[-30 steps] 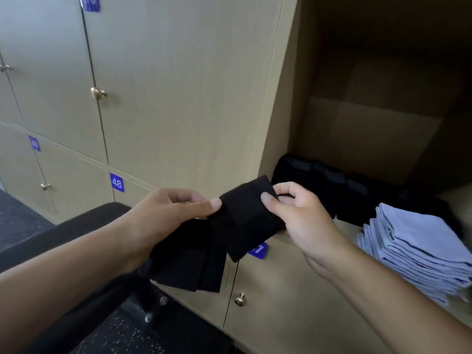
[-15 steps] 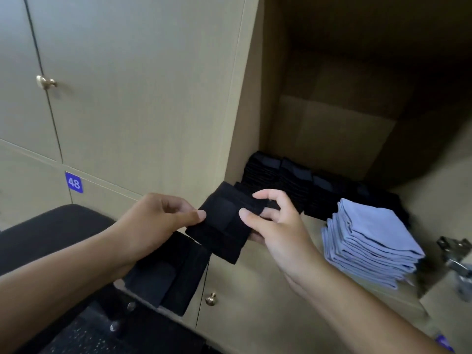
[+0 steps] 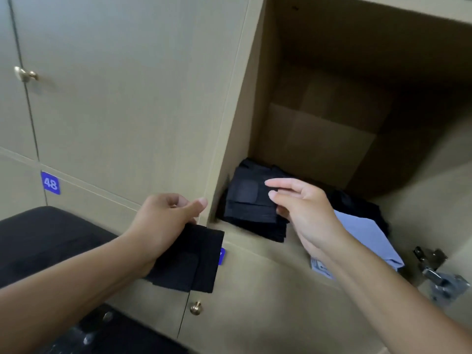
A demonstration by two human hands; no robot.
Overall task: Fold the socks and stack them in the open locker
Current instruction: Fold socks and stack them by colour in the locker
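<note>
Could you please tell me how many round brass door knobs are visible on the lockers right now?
2: one brass knob on the upper-left door edge, and another knob on the lower door beneath the open locker. Others may lie outside the view.

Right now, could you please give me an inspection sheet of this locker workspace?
Surface: open locker floor, wood, holds sock stacks.
Job's things: black sock stack at the locker's front left; more black socks behind; light blue sock stack to the right; folded black socks outside, below the shelf edge.
Clutter: nothing seen.
Grippers: left hand holds the folded black socks; right hand at the black sock stack, contact unclear.
Cables: nothing seen.
Surroundings: closed doors, label 48, brass knobs, door hinge, black chair.
</note>
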